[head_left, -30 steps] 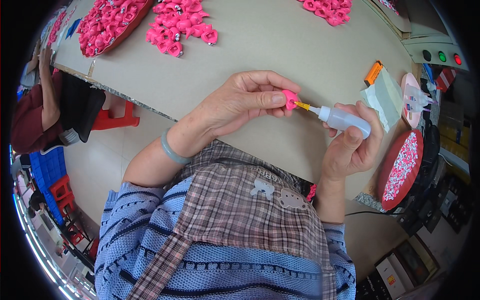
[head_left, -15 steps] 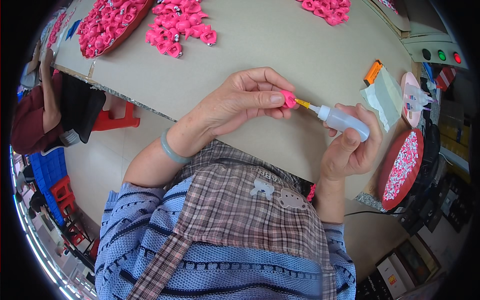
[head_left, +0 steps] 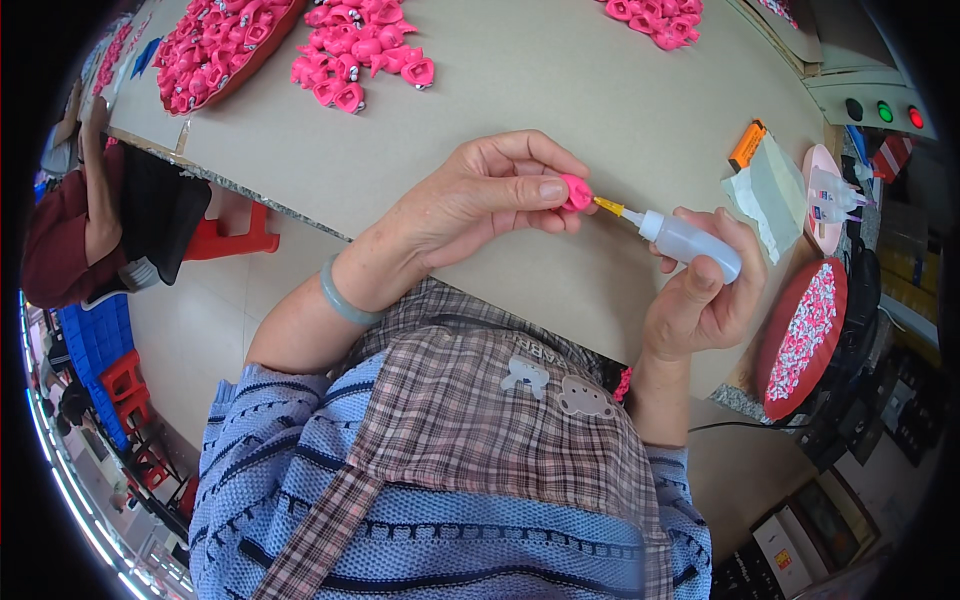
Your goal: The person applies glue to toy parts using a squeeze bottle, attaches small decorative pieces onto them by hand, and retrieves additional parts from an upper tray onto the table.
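Between the thumb and fingers of my left hand (head_left: 505, 190) is a small pink plastic piece (head_left: 577, 192), pinched over the table. My right hand (head_left: 705, 285) is wrapped round a translucent white squeeze bottle (head_left: 690, 247), held tilted. Its yellow needle tip (head_left: 609, 206) points left at the pink piece, at or just beside its surface; whether they touch I cannot tell. What the bottle contains looks pale, and no drop shows.
Similar pink pieces (head_left: 362, 45) lie loose at the far left, beside a heaped red tray (head_left: 262, 68); more pink pieces (head_left: 655, 18) lie at the far edge. At right are an orange box (head_left: 747, 145), a pink dish (head_left: 822, 235) with small bottles, and a red tray (head_left: 772, 385) of tiny parts.
The bottle and its needle tip have drawn back slightly to the right from the pink piece. The pink piece has turned a little in my left fingers.
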`<action>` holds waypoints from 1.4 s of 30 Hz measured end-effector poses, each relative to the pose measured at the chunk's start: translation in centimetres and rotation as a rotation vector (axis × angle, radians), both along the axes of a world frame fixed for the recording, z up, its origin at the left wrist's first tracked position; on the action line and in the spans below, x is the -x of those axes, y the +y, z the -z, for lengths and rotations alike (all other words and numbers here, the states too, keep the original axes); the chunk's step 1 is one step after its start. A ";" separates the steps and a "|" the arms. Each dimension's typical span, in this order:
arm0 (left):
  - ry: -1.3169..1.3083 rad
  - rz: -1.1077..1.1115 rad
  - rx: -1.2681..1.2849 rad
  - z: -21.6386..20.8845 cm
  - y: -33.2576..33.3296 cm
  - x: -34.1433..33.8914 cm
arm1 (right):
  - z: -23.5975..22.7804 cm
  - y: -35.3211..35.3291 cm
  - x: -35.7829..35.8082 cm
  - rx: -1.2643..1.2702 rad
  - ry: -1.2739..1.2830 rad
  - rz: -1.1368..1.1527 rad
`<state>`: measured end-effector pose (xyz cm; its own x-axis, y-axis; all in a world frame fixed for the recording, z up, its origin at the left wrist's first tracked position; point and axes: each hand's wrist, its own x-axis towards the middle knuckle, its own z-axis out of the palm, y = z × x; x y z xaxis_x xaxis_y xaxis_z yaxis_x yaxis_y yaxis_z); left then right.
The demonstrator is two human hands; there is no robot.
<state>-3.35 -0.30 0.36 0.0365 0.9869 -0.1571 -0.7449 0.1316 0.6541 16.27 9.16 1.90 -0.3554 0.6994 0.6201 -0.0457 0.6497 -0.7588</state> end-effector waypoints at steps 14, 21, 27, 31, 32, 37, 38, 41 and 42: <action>0.156 -0.117 -0.033 0.0 0.2 -0.2 | 0.2 0.0 0.0 -0.030 -0.052 0.001; 0.195 -0.121 -0.020 0.1 0.1 -0.2 | 0.1 -0.3 0.2 0.030 -0.009 -0.015; 0.200 -0.107 -0.031 0.2 0.1 -0.2 | 0.6 -0.2 -0.1 -0.007 -0.047 -0.007; 0.202 -0.105 -0.043 0.2 0.4 -0.1 | 0.6 0.1 -0.1 -0.021 -0.053 -0.005; 0.185 -0.096 -0.029 0.1 0.5 -0.1 | 0.5 0.2 -0.1 -0.024 -0.051 -0.005; 0.108 -0.058 -0.074 -0.1 0.5 0.1 | -1.4 0.4 0.6 0.389 0.246 -0.127; 0.100 -0.063 -0.027 -0.3 0.5 0.1 | -1.6 0.9 0.8 0.359 0.253 -0.123; 0.033 -0.054 0.010 0.0 0.3 0.2 | -3.0 1.8 1.4 0.674 0.288 -0.135; 0.020 -0.039 0.008 0.0 0.3 0.4 | -3.3 2.4 1.5 0.669 0.231 -0.153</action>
<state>-3.71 0.01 0.35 -0.0056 0.9862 -0.1655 -0.7362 0.1079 0.6681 14.76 11.61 5.23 -0.3917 0.9082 0.1478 -0.3062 0.0228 -0.9517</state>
